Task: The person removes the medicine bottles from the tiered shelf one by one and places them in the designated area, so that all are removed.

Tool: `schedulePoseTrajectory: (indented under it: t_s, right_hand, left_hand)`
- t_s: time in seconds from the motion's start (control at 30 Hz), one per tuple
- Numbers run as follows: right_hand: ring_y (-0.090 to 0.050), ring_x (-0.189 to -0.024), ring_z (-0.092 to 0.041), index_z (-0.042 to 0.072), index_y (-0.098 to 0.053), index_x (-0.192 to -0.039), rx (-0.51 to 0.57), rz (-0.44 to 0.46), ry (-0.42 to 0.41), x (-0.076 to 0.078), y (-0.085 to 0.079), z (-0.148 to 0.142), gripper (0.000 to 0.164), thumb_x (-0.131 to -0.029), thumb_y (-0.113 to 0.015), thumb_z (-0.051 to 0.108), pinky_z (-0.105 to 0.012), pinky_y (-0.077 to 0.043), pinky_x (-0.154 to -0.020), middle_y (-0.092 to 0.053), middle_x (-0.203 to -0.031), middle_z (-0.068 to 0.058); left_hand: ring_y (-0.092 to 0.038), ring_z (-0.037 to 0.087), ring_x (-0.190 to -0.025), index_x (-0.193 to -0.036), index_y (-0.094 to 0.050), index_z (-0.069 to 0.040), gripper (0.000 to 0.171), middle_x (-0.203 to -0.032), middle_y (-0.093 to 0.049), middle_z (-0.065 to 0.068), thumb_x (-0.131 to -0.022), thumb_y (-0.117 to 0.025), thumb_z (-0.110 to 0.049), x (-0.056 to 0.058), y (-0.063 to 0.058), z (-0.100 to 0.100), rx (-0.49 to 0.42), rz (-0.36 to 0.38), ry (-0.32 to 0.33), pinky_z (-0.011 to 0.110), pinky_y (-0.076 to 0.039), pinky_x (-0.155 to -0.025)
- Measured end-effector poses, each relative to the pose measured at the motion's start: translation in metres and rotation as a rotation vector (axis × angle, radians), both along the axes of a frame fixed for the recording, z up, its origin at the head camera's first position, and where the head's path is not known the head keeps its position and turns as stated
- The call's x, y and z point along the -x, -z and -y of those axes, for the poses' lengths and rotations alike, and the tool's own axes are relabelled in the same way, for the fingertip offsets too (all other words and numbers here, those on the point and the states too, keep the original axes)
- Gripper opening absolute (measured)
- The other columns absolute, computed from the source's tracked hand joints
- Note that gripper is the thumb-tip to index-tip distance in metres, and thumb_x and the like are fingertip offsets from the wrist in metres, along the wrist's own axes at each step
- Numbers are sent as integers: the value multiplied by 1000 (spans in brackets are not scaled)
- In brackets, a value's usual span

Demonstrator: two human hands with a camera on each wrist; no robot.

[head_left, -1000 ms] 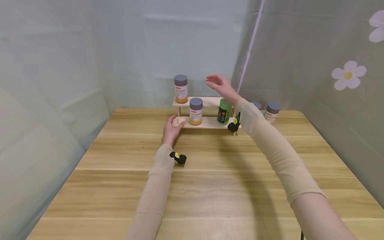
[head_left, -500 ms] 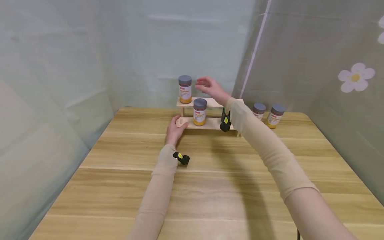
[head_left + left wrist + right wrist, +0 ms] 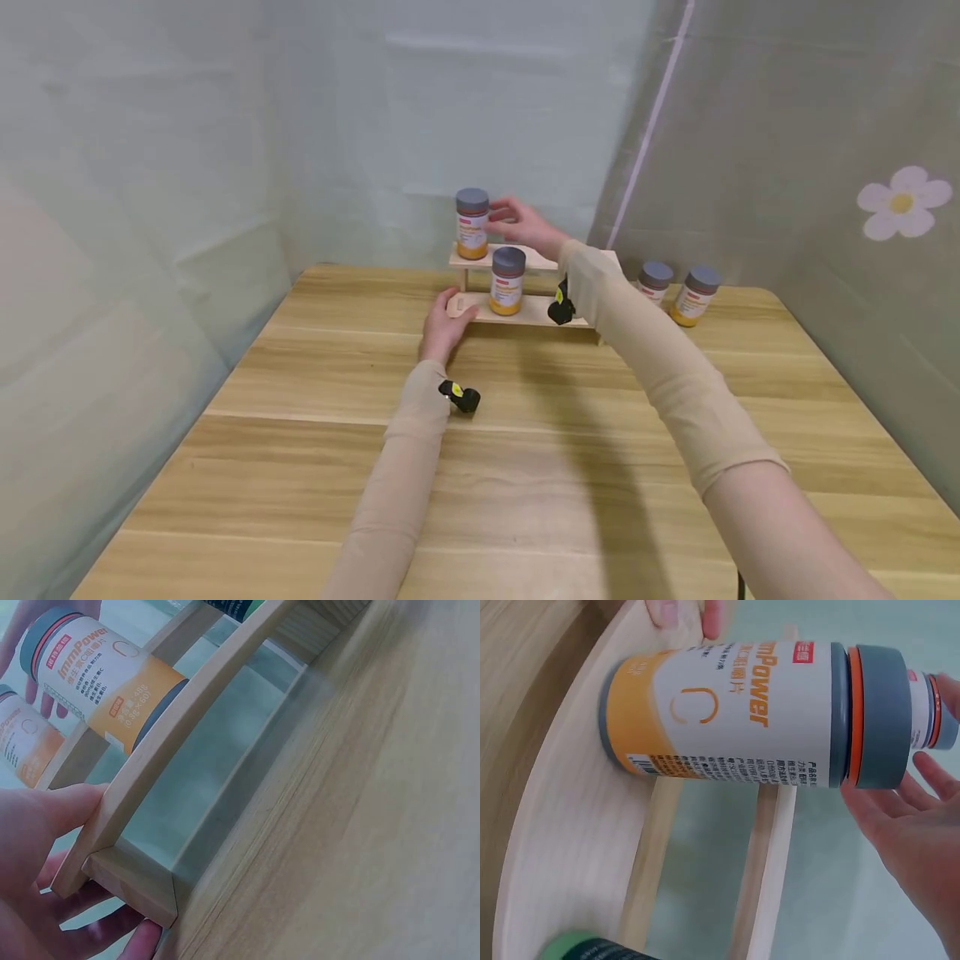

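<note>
Left hand [image 3: 444, 328] apparently steadying the tiered wooden rack [image 3: 537, 310]
It pinches the lower tier's left end, thumb above, fingers beneath. Past the lower ImmPower jar [image 3: 507, 283], the right hand [image 3: 527, 227] is beside the upper ImmPower jar [image 3: 472, 225], upright on the top tier; whether it pinches, I cannot tell.

Right hand [image 3: 529, 227] at upper jar [image 3: 472, 227]

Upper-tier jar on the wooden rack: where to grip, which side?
Probably the body of the upper jar, just under the lid, from the right: it stands upright and round, its top clear of the lower jar, with the right hand beside it.
</note>
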State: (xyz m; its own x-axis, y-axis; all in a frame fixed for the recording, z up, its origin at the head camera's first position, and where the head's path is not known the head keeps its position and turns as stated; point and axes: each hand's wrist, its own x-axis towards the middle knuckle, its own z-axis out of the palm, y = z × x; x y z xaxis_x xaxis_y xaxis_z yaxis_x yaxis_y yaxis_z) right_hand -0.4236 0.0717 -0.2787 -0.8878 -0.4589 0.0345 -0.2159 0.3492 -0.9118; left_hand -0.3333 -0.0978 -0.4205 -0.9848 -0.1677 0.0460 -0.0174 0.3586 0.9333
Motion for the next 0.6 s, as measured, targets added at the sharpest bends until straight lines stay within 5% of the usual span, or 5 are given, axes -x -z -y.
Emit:
schedulePoseTrajectory:
  t_s: [0.6]
  right_hand:
    - [-30, -146, -28, 12, -15, -154, 44, 129, 10, 2, -3, 12, 75, -95, -58, 26, -45, -28, -120, -24, -159, -16]
  left_hand:
    - [-41, 29, -140, -142, -45, -14, 60, -149, -45, 11, -89, -67, -29, -3, 3, -6, -12, -17, -10, 43, -32, -118]
